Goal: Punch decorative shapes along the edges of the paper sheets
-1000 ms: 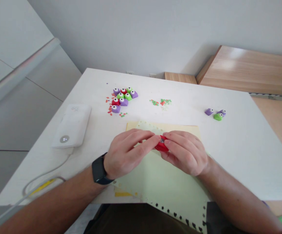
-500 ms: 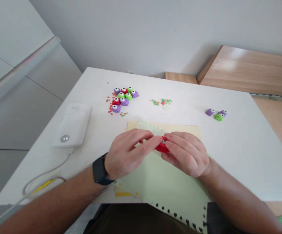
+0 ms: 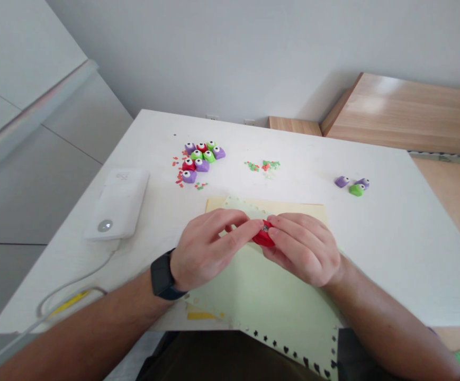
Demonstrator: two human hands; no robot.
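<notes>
The left hand [image 3: 209, 248] and right hand [image 3: 303, 250] are clamping a red paper punch [image 3: 263, 236] between them, the left fingertips [image 3: 251, 228] pressing its left side, the right fingers [image 3: 289, 228] held together around its right side, a green paper sheet [image 3: 263, 296] lying just below the punch

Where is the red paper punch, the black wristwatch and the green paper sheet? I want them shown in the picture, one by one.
Red paper punch [image 3: 263, 238]: head view, on its red body between the fingers.
Black wristwatch [image 3: 162, 275]: head view, on its face.
Green paper sheet [image 3: 265, 296]: head view, on its bare middle.
</notes>
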